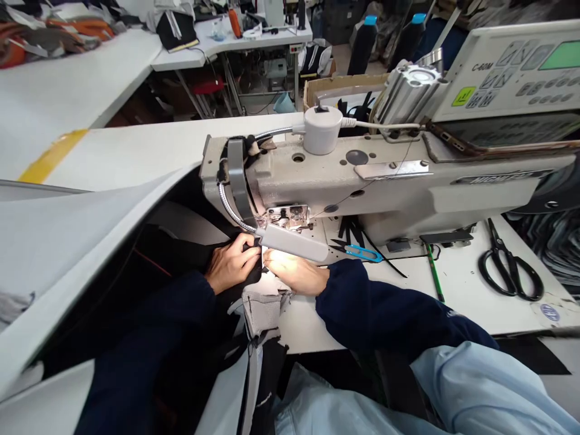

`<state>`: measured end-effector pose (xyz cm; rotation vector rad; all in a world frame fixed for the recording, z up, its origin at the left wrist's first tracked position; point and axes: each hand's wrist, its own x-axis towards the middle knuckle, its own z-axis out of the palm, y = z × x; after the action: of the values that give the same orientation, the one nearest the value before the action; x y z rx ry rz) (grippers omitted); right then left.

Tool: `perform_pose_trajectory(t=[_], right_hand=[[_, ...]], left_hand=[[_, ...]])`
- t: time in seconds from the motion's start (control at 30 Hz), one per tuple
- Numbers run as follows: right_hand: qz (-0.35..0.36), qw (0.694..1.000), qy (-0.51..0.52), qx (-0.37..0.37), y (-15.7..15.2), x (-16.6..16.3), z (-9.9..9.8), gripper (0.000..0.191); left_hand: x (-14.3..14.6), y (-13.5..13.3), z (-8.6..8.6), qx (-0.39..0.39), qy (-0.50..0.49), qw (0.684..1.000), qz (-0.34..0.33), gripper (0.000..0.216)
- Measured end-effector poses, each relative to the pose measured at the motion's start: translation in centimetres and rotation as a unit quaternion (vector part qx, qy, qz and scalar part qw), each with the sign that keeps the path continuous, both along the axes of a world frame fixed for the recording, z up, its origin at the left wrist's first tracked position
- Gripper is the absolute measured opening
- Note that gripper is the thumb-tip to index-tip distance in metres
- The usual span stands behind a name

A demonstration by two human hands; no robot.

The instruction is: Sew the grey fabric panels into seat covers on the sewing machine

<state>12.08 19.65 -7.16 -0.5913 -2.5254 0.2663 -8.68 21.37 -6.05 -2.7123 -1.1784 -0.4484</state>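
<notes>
My cloth (158, 263) lies at the machine (317, 172)'s needle end, seemingly mid-work; I can't tell what's sewn or left. My left hand (232, 264), knuckles bent, pinches its edge; my right hand (294, 273) reaches in from the right, low, fingertips under the lamp (294, 241), their grip unclear.

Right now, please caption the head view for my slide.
Left hand on black fabric, right hand beside it, near a slim white lamp on a beige metal sewing machine.
</notes>
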Motion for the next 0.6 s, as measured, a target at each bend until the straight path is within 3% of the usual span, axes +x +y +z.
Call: perform_pose_trajectory(t=[0.13,0.33,0.6], right_hand=[[-0.022,0.996,-0.073,0.045,0.1,-0.7,1.0,0.038],[-0.051,0.991,-0.072,0.105,0.2,-0.2,1.0,0.038],[-0.111,0.985,-0.081,0.107,-0.8,-0.4,0.8,0.031]], left_hand=[[0.0,0.1,0.0,0.010,-0.008,1.000,0.002,0.027],[0.4,1.0,-0.3,-0.024,0.049,0.998,0.007,0.032],[0.3,1.4,0.1,-0.071,0.053,0.996,0.019,0.032]])
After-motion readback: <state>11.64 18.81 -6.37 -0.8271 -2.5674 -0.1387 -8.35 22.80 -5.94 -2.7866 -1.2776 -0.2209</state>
